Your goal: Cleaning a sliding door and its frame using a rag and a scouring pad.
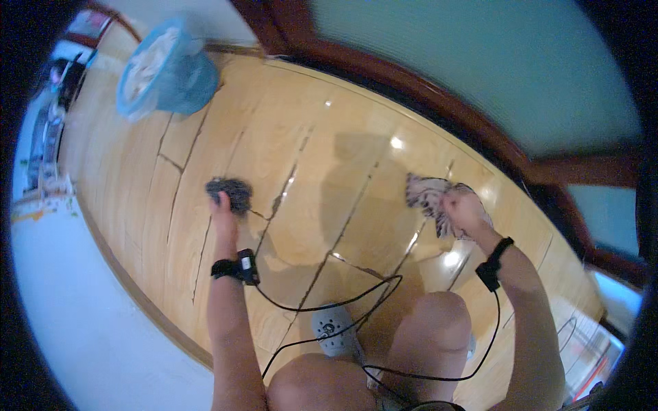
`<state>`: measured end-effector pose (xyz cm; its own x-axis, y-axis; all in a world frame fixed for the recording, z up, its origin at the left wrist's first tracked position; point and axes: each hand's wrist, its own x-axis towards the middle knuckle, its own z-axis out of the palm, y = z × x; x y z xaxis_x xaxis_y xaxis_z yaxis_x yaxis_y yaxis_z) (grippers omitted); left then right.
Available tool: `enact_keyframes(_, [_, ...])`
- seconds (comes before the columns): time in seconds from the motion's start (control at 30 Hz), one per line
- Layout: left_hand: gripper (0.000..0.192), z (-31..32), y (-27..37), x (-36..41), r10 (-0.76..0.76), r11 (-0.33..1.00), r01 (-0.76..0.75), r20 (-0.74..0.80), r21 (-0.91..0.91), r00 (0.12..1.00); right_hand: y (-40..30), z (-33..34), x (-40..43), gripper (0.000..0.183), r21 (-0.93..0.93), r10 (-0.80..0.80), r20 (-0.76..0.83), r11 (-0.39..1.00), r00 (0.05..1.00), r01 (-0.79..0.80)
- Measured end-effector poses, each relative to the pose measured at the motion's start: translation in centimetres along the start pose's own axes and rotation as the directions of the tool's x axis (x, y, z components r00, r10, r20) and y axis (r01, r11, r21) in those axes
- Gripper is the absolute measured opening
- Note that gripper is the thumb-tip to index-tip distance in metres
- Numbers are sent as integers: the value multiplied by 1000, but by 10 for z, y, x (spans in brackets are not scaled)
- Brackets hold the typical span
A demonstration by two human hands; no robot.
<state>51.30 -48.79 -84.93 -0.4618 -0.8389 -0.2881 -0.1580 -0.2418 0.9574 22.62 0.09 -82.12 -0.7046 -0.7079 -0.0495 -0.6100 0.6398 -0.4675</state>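
My left hand (223, 218) holds a dark grey, fuzzy scouring pad (237, 195), blurred, just over or on the wood-plank floor (288, 128); which of the two I cannot tell. Over to the right, my right hand (467, 213) grips a bunched pinkish cloth (426, 192) with a dark animal-like print. The cloth spreads across the boards. Dark gaps run between the planks, and some spots shine as if wet. Each wrist wears a black strap with a small box and a black cable.
A blue waste bin (193, 82) with pale contents stands at the upper left. A brown-framed door with frosted panels (462, 67) borders the far side. A white surface (103, 303) lies lower left. Black cable (329, 308) loops before my knees, above a light clog (334, 329).
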Motion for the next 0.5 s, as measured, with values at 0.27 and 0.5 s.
enact_keyframes(0.27, [81,29,-22,-5,-160,630,388,-376,673,913,-266,-192,223,35,661,-72,2,749,997,53])
enact_keyframes(0.5, [69,28,-34,-5,-249,365,294,-212,883,945,-512,-268,358,22,245,-589,-7,783,808,572])
